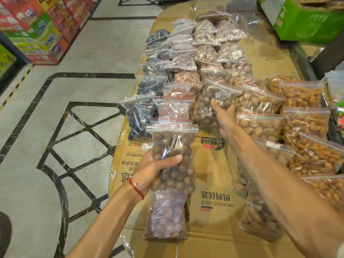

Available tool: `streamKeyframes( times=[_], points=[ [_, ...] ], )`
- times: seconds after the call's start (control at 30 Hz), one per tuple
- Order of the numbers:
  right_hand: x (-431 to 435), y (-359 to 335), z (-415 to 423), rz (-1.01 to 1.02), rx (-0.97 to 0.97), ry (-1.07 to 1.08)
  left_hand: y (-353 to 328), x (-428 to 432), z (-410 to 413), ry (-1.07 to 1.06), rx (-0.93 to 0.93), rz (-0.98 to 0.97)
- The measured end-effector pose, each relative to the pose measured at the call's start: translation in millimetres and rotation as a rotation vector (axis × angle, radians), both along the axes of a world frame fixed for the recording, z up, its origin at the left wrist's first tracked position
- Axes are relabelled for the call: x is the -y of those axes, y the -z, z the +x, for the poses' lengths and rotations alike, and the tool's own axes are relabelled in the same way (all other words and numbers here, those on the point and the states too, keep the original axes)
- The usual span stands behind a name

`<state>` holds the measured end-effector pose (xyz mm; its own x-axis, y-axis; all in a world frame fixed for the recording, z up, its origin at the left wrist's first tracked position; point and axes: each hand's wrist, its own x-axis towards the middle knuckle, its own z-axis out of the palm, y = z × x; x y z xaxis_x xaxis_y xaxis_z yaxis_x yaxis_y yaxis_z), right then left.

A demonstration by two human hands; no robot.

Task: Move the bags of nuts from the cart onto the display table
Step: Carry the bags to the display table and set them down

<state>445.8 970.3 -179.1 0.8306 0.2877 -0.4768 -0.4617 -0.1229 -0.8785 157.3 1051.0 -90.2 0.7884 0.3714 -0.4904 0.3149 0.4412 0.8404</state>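
My left hand (152, 170) grips a clear zip bag of round brown nuts (174, 151) upright above the near part of the cardboard-covered display table (214, 183). Farther out, my right hand (224, 116) holds a second bag of round brown nuts (214, 101) that stands on the table among the rows. Below the left bag lies a bag of reddish-brown nuts (165, 216). Several rows of clear bags cover the table: dark fruit bags (139, 112) on the left, pale nut bags (206, 53) at the back, orange-brown nut bags (307, 123) on the right. No cart is in view.
A tiled floor (74, 127) with black inlay lines runs along the table's left side. Stacked colourful cartons (37, 30) stand at the far left, and a green carton (307, 21) at the far right. Bare cardboard shows between my arms.
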Motion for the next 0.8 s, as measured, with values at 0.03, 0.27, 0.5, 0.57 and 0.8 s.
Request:
streamKeyframes(
  times=[0.03, 0.27, 0.5, 0.57, 0.8],
  points=[
    [0, 4, 2, -0.059, 0.008, 0.01, 0, 1, -1, 0.002, 0.003, 0.004],
    [12, -34, -29, -0.07, -0.047, -0.106, 5, 6, -6, -0.002, 0.033, 0.004],
    [75, -68, -89, -0.299, 0.31, -0.351, 6, 22, -4, -0.032, 0.036, 0.032],
    [96, -77, -108, -0.411, 0.537, -0.431, 8, 29, -2, -0.041, 0.046, 0.045],
    [152, -101, -138, -0.826, 1.041, -0.603, 9, 53, 11, -0.028, 0.081, 0.059]
  ],
)
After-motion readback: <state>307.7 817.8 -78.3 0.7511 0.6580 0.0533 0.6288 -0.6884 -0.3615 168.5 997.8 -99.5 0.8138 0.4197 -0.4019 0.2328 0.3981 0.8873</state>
